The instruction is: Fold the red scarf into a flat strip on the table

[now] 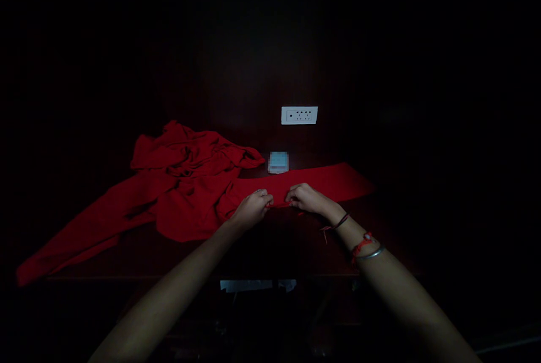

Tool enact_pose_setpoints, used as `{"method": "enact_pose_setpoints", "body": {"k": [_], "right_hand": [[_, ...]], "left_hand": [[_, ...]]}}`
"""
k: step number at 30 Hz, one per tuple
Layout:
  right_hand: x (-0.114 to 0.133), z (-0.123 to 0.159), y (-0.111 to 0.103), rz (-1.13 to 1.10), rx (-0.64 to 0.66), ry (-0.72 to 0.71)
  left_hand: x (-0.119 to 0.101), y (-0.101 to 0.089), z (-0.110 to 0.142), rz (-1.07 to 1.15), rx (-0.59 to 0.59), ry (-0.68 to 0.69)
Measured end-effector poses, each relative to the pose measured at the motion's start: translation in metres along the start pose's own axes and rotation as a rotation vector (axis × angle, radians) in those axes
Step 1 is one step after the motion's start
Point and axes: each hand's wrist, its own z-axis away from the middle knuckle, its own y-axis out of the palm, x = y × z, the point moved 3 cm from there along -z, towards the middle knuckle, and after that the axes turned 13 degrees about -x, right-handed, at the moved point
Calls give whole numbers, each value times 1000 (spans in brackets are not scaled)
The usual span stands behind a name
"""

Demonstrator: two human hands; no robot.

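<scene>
A red cloth garment (190,213) is spread over the dark table, bunched in a heap at the left. One long narrow part, which looks like a sleeve, reaches to the front left. A flatter stretch runs off to the right, past both hands. My left hand (252,206), with a ring on a finger, is closed on the near edge of that flat stretch. Close by on the right, my right hand (307,198) pinches the same edge, its fingers bent. A small red scrap shows just below it. The fingertips are partly hidden by the hands.
Behind the cloth is a small pale square item (278,162), blurred out. A white socket panel (299,115) is set in the dark wall. The table's front edge (139,278) runs under my forearms, and a pale strip (247,285) shows beneath. Surroundings are very dark.
</scene>
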Motion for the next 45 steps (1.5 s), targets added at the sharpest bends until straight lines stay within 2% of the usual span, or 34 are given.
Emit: {"method": "enact_pose_setpoints", "body": {"k": [7,11,13,16,18,21,25,30,34,39,41,45], "right_hand": [[-9,7,-8,-113,141,46],[-14,10,-10,-226,262,127],[-18,12,-11,-286,280,159],[-26,11,-11,-234,168,202],[-28,11,-11,-158,112,205],[-24,12,-11,-135,152,158],[-19,13,-13,-139,206,77],[-13,11,-10,-40,191,1],[-3,9,-8,39,143,-33],[6,5,-7,165,114,-40],[7,3,-9,202,54,-23],[9,1,-16,213,-81,-14]], "left_hand": [[-3,-8,5,130,95,202],[-3,-16,7,205,152,228],[0,-18,5,258,198,210],[4,-15,-7,332,282,155],[7,-11,-19,299,254,93],[7,-5,-28,208,194,74],[-3,-6,-18,199,217,186],[-14,-16,-7,-32,204,242],[-17,-18,-11,-166,139,201],[-13,-16,-13,-147,140,138],[-12,-16,-14,-141,137,116],[-11,-20,-17,-148,27,46]]}}
